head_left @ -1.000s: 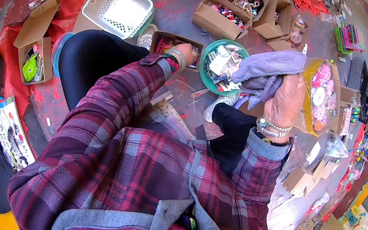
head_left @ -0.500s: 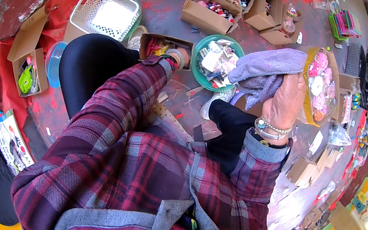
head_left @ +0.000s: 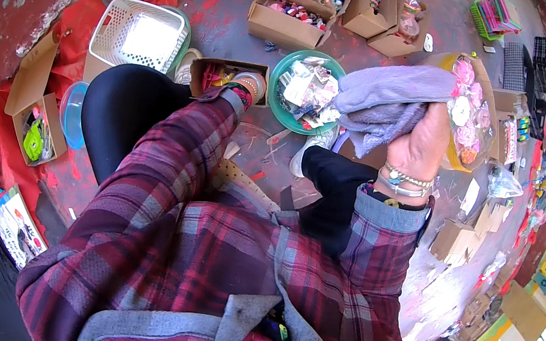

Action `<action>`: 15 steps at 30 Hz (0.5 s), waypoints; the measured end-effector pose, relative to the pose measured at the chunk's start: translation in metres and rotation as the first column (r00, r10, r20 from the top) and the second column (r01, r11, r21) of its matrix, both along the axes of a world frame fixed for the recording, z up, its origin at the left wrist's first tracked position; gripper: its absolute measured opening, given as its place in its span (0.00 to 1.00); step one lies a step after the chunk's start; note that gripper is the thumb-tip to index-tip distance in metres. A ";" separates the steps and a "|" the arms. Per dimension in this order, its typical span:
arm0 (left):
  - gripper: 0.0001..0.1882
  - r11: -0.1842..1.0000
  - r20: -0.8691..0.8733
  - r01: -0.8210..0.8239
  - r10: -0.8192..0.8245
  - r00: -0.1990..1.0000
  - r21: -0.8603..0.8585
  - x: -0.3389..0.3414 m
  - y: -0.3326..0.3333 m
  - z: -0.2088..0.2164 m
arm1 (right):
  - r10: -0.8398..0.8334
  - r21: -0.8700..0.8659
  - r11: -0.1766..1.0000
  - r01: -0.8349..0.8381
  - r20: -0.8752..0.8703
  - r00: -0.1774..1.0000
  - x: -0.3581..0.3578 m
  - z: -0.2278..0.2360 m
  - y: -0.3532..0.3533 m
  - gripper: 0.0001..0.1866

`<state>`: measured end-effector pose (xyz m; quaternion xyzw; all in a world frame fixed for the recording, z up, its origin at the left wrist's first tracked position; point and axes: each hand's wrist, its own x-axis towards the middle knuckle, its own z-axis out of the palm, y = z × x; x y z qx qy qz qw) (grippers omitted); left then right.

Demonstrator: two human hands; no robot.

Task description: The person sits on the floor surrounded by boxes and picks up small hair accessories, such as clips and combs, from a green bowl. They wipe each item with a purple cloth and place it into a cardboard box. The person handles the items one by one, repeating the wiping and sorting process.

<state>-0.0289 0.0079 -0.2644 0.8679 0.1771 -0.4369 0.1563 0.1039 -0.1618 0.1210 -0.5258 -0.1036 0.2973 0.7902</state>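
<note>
A lavender-grey cloth [head_left: 395,93] is bunched in my right hand [head_left: 422,147], whose fingers are wrapped in its folds. It hangs in the air between a green basin [head_left: 271,106] of small packets and a yellow-rimmed tub [head_left: 451,160] of pink and white flower-like pieces, and overlaps that tub's left edge. My left hand [head_left: 250,84] reaches over the right side of a small cardboard box [head_left: 231,67] with yellow and reddish items inside. Its fingers are hidden there, so what they touch does not show.
Several cardboard boxes [head_left: 285,28] of hair ties and trinkets stand ahead. A white perforated basket [head_left: 111,32] sits left beyond my knee, near a blue bowl [head_left: 78,105]. An open box [head_left: 46,130] with a bright green item lies farther left. Folded cartons [head_left: 458,241] are on the right.
The whole view has shifted, so the floor items sit a little farther left. My right hand and the cloth have moved slightly right, nearer the yellow-rimmed tub. My left hand stays at the small box.
</note>
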 end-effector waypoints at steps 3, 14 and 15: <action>0.15 1.000 0.107 0.021 -0.019 0.994 -0.015 0.010 -0.002 0.113 | -0.110 0.156 0.978 0.138 -0.176 0.978 0.010 0.012 -0.018 0.18; 0.10 0.997 0.643 -0.070 0.065 0.763 -0.018 0.072 -0.019 0.141 | -0.389 0.304 0.865 0.398 -0.093 0.916 0.015 0.047 -0.036 0.30; 0.11 0.999 0.628 -0.044 0.040 0.777 -0.009 0.076 -0.024 0.117 | -0.320 0.333 0.885 0.325 -0.071 0.945 0.019 0.046 -0.039 0.29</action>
